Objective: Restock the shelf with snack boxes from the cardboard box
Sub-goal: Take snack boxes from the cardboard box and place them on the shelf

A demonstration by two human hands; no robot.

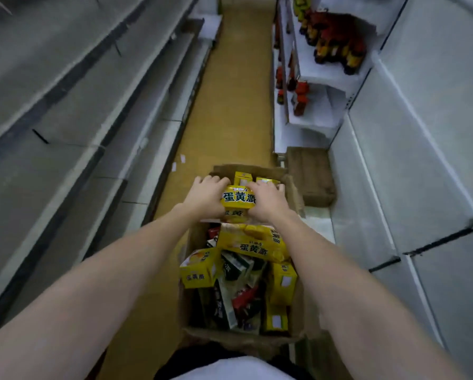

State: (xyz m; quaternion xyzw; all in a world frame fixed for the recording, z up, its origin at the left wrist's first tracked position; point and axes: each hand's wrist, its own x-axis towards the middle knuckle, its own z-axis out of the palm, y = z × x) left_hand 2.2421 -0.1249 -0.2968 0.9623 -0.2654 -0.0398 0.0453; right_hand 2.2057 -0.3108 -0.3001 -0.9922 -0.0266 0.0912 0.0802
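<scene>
An open cardboard box [298, 333] stands on the aisle floor below me, full of yellow snack boxes and darker packs. My left hand [205, 197] and my right hand [267, 200] grip the two ends of one yellow snack box [238, 198] at the far end of the carton. A second yellow box [234, 215] lies right under it, partly hidden. More yellow boxes [253, 244] lie jumbled nearer to me.
Grey shelves [65, 119] run along the left and white shelves [422, 160] along the right. Dark bottles with red caps [334, 45] stand on the far right shelves. A flattened cardboard piece [309, 174] lies beside the carton. The yellow-brown floor [235, 91] stretches ahead.
</scene>
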